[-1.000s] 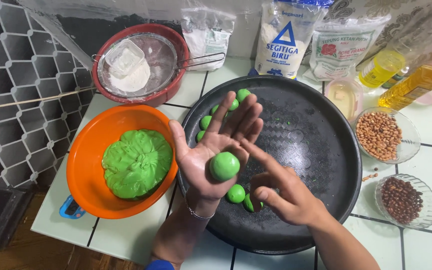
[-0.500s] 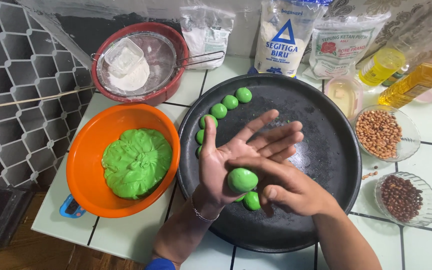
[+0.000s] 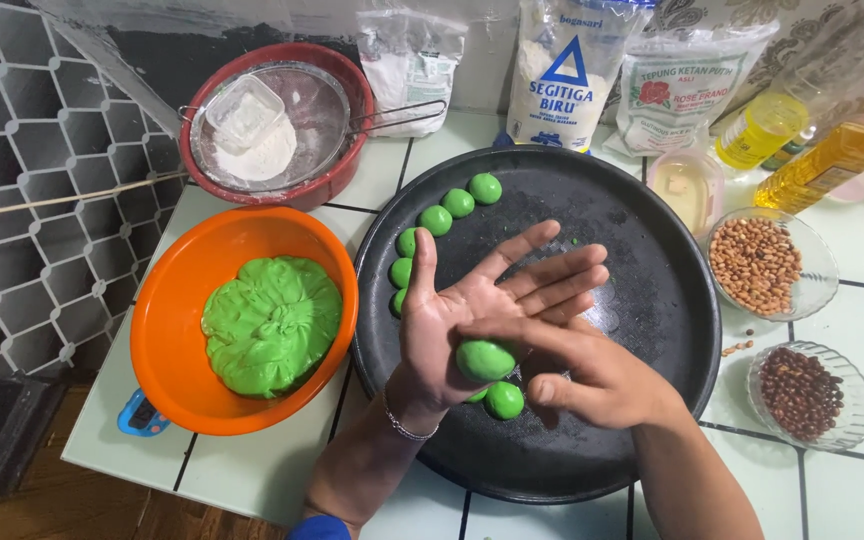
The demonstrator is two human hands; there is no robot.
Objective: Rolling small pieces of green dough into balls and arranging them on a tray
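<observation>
Head view: dough ball between hands

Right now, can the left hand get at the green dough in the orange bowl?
Probably yes. The orange bowl sits just beside the left hand, with its top open and nothing between them. But the left hand holds a dough ball on its palm, under the right hand, so it is not free.

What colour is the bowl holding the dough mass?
Orange bowl, holding a bright green dough mass. It shows clearly in the head view, left of the black tray.
</observation>
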